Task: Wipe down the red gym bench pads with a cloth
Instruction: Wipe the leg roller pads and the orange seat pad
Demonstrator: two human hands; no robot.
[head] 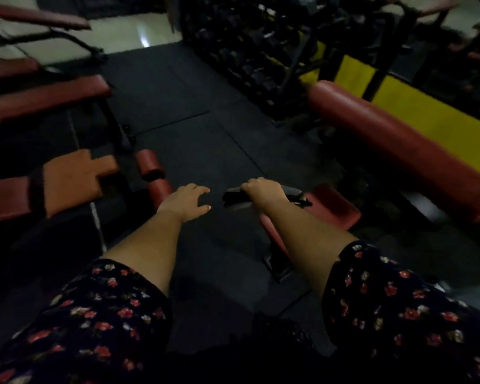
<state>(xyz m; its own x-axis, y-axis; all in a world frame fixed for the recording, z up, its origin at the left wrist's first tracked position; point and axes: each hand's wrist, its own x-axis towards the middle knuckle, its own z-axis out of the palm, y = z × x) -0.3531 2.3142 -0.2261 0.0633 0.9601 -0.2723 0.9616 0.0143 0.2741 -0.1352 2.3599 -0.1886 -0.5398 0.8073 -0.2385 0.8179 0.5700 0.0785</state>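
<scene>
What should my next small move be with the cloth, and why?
Probably draw the right hand, which grips the dark cloth, rightward across the small red pad beside it. The cloth bunches at that pad's left edge, partly over the floor mat, and the pad's top lies uncovered. The left hand hovers open, holding nothing.

Benches (45,98) L, long pad (399,145) R, dumbbell rack (247,51) ahead, cloth (234,200) on small pad (334,207) btwn them
</scene>
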